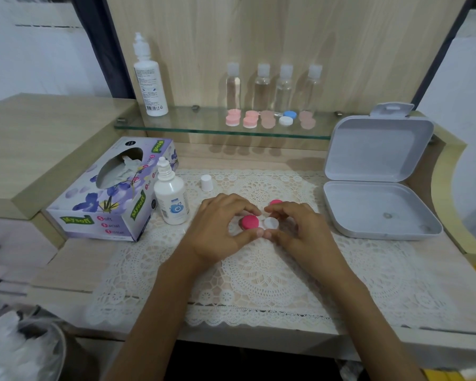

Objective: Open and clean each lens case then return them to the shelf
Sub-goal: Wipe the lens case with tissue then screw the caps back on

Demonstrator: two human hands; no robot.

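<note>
The lens case (pixel 251 223) — one pink cap, one white — is held between both hands: the left hand (pixel 220 226) pinches the pink end with curled fingers, the right hand (pixel 300 229) the white. Just behind the case lies a pink piece (pixel 276 202), perhaps a loose cap. Left of the case stands a solution bottle (pixel 172 200); well behind the case, a glass shelf (pixel 182 127).

Pale wooden desk (pixel 74 259), matching back panel (pixel 286 37), white wall (pixel 39 64).

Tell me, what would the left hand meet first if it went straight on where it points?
Probably the right hand, whose fingers nearly touch its own above the lens case both grip.
</note>
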